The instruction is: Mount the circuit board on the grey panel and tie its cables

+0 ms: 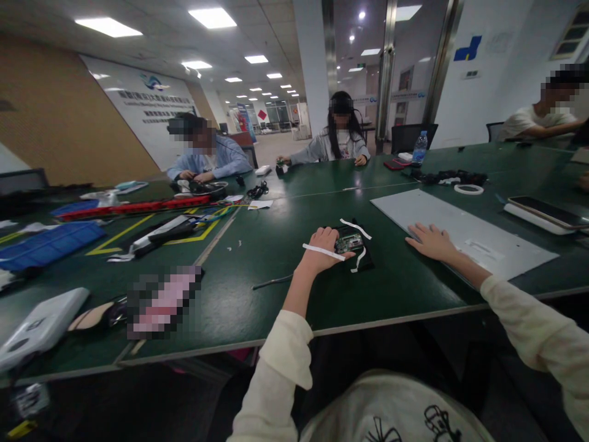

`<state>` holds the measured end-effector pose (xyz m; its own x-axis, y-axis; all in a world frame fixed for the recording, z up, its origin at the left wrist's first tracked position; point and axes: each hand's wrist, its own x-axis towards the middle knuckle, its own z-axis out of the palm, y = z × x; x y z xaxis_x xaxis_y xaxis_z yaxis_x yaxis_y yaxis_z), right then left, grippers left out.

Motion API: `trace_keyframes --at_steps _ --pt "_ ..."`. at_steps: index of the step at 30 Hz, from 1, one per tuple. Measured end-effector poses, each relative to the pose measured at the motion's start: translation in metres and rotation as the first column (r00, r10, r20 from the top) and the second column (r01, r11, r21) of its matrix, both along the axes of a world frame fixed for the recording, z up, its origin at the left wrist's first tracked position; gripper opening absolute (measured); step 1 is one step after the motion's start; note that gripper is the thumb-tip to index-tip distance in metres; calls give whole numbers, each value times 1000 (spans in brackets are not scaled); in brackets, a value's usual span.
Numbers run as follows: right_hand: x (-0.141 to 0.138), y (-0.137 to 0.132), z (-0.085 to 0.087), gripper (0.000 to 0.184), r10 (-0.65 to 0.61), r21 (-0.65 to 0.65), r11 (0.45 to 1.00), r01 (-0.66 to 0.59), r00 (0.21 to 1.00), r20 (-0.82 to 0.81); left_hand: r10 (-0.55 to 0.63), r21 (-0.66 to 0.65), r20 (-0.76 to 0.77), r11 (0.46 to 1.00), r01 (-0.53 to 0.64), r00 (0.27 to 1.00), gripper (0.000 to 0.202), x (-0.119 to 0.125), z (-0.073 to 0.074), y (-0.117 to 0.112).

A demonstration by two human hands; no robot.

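Observation:
My left hand (322, 248) is curled over the left end of a small black device (355, 245) with an exposed circuit board, and a white strip (322, 252) crosses in front of its fingers. More white strips lie on and beside the device. My right hand (430, 240) rests flat, fingers spread, on the near left corner of a grey sheet (464, 233) on the green table (276, 270).
Three other people sit at the far side and right. A water bottle (419, 148), tape roll (468, 189), phone on a white box (543, 213), black cables, a red bar (133, 207), blue tray (46, 244) and a white case (39, 325) lie around.

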<state>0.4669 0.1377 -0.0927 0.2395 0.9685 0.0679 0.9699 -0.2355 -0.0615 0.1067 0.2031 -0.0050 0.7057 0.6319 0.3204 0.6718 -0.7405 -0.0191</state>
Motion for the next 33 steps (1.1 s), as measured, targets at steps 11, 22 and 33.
trace_keyframes --at_steps 11,22,33 --pt "-52 -16 58 48 376 259 925 -276 750 -544 -11 -21 -22 1000 10 1000 54 4 -1 -4" --pt "-143 -12 90 58 444 146 894 -423 803 -396 -17 3 -32 1000 17 999 50 4 -3 -6" --pt "-141 -29 114 47 457 165 848 -504 536 -710 -2 4 -50 1000 2 999 52 4 -7 -5"
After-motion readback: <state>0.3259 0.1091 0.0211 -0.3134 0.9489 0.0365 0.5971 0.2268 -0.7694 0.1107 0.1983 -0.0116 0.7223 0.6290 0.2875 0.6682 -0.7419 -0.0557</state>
